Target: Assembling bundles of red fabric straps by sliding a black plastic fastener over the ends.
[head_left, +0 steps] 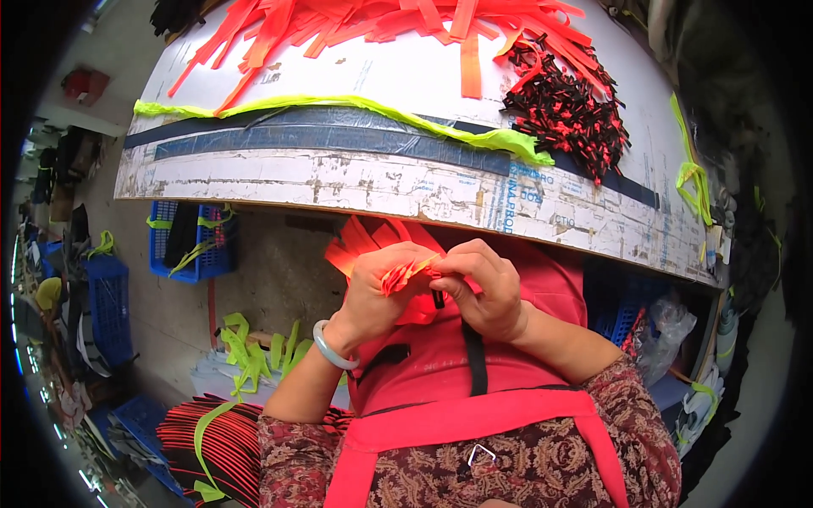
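In front of my red apron [440, 364], my left hand [377, 292] is closed round a bunch of bright orange-red fabric strips [360, 241]. Their folded ends show at the top of the fist, and more strips hang behind it. My right hand [487, 292] pinches with thumb and forefinger close to the strips, the two hands almost touching. A small black piece [438, 298] sticks out below the right fingertips; whether it is joined to a strip cannot be made out. A pale bangle [333, 345] circles my left wrist.
Loose orange-red strips [398, 21] lie across the far part of the white worktable [381, 76]. A heap of small black-and-red pieces [576, 118] sits at its right. A yellow-green band [339, 102] crosses the tabletop. Blue crates [199, 262] stand below, beside yellow-green strips [246, 351].
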The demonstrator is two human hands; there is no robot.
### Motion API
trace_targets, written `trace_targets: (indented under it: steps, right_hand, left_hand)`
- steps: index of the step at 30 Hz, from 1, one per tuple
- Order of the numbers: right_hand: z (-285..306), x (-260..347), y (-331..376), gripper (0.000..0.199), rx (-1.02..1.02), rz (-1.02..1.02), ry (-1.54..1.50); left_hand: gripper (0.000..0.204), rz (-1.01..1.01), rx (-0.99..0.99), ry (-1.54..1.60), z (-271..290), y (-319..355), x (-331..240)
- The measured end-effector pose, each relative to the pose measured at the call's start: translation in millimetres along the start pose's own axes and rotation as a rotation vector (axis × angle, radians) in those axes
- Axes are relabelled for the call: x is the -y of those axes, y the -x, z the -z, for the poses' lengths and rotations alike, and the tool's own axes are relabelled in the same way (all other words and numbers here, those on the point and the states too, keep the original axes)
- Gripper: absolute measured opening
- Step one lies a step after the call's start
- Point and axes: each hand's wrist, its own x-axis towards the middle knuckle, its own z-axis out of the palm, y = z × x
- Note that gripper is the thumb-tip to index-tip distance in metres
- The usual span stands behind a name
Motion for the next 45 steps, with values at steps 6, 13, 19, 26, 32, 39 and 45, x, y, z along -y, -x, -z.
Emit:
trace_targets:
  steps: [6,13,19,26,32,39,45]
  right_hand:
    - [-1,1,2,0.024,0.015,-0.004,0.011]
    - [-1,2,2,0.024,0.004,-0.007,0.03]
    - [0,3,-1,0.021,0.015,-0.025,0.011]
    - [0,2,0,0.022,0.078,-0.033,0.029]
    - [-1,-4,1,0.026,0.085,-0.037,0.005]
    - [-3,-3,1,0.02,0.066,-0.121,-0.062]
    - [0,-9,2,0.019,0.035,-0.105,-0.1]
  left_hand:
    - [0.023,0.011,0.015,-0.001,3,5,7]
    - [0.025,-0.023,0.037,-0.027,5,4,9]
    - [0.025,0.018,0.014,0.055,3,2,8]
    - [0.024,-0.021,-0.006,-0.055,1,4,10]
    - [0.02,-0.016,-0.026,-0.091,0,2,13]
    - [0.021,0.019,-0.067,-0.011,-4,5,24]
    - [0.014,-0.037,-0.066,-0.062,-11,2,19]
